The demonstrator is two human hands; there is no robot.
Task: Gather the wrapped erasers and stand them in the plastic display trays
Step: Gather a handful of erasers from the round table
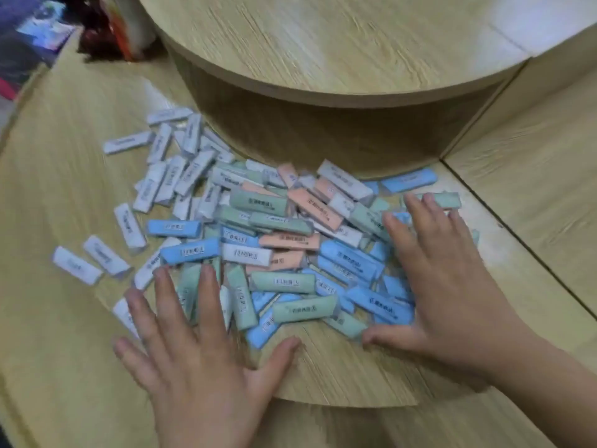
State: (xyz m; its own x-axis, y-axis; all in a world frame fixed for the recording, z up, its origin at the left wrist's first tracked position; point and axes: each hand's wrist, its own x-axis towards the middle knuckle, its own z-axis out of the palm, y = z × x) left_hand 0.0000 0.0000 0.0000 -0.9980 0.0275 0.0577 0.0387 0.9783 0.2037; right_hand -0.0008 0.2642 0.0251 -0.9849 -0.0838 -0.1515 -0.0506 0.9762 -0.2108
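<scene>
Wooden shelf (pixel 323 367) under round tier (pixel 323 43), eraser heap (pixel 274 247) between spread, flat left hand (pixel 200 360) and right hand (pixel 452 295)

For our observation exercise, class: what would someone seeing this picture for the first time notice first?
A jumbled heap of small wrapped erasers in white, blue, green and pink covers the middle of the pale curved wooden shelf. Two bare hands lie flat with spread fingers, the left hand at the heap's near edge and the right hand on its right side. A higher round wooden tier overhangs behind.
</scene>
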